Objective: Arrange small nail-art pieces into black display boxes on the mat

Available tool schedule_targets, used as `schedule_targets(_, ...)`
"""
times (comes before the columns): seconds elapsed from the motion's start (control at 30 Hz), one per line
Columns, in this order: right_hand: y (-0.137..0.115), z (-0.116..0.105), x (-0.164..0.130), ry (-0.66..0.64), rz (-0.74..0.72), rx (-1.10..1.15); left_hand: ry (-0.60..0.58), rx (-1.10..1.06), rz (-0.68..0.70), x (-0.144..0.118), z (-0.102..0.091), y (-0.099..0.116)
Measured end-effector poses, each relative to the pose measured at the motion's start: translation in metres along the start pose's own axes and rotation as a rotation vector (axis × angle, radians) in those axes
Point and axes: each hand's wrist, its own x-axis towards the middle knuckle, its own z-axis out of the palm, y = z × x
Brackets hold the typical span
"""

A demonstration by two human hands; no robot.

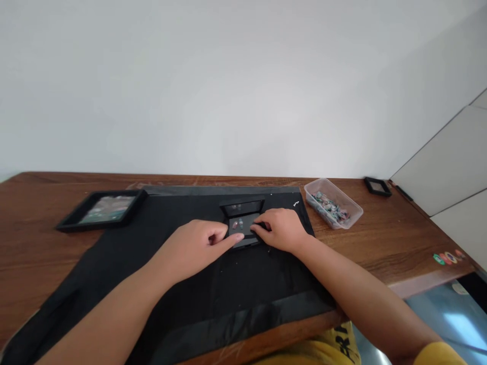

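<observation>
In the middle of the black mat sits a small black box (245, 242) with its lid (243, 207) tilted up at the back. Inside it, on a grey base, lie a pinkish piece (235, 224) and a bluish piece (241, 223). My left hand (198, 246) is closed at the box's left side, fingers curled and thumb along the front edge. On the right, my right hand (277, 229) has thumb and fingers bent close together over the box's right part. Whatever is between those fingertips is too small to make out.
A clear plastic tub (334, 203) of small coloured pieces stands right of the black mat (266, 284). A larger black frame (102, 210) overlaps the mat's left edge. Another small black frame (377, 186) is far right on the wooden table (380, 238). Behind is a white wall.
</observation>
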Motion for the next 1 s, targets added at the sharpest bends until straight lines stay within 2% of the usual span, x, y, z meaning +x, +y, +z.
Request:
schedule_targets(0.1,0.005,0.007,0.001,0.095,0.037,0.199,0.033,-0.013,0.043,0.000,0.000,0.003)
schedule_targets(0.2,0.012,0.016,0.003,0.137,0.096,0.590,0.106,-0.049,0.104,0.000,0.002,0.007)
schedule_targets(0.3,0.016,0.018,0.001,0.090,0.098,0.934,0.173,-0.127,0.135,-0.002,0.006,0.012)
schedule_targets(0.4,0.017,0.011,-0.005,-0.002,0.053,1.109,0.164,-0.209,0.147,-0.005,0.009,0.017)
schedule_targets(0.5,0.017,0.003,-0.009,-0.074,0.014,1.176,0.180,-0.240,0.193,-0.007,0.012,0.020)
schedule_targets(0.67,0.016,0.003,-0.008,-0.096,0.002,1.196,0.252,-0.291,0.318,-0.008,0.011,0.021)
schedule_targets(1.0,0.008,0.004,-0.008,-0.147,0.022,1.241,0.297,-0.438,0.231,-0.009,0.008,0.025)
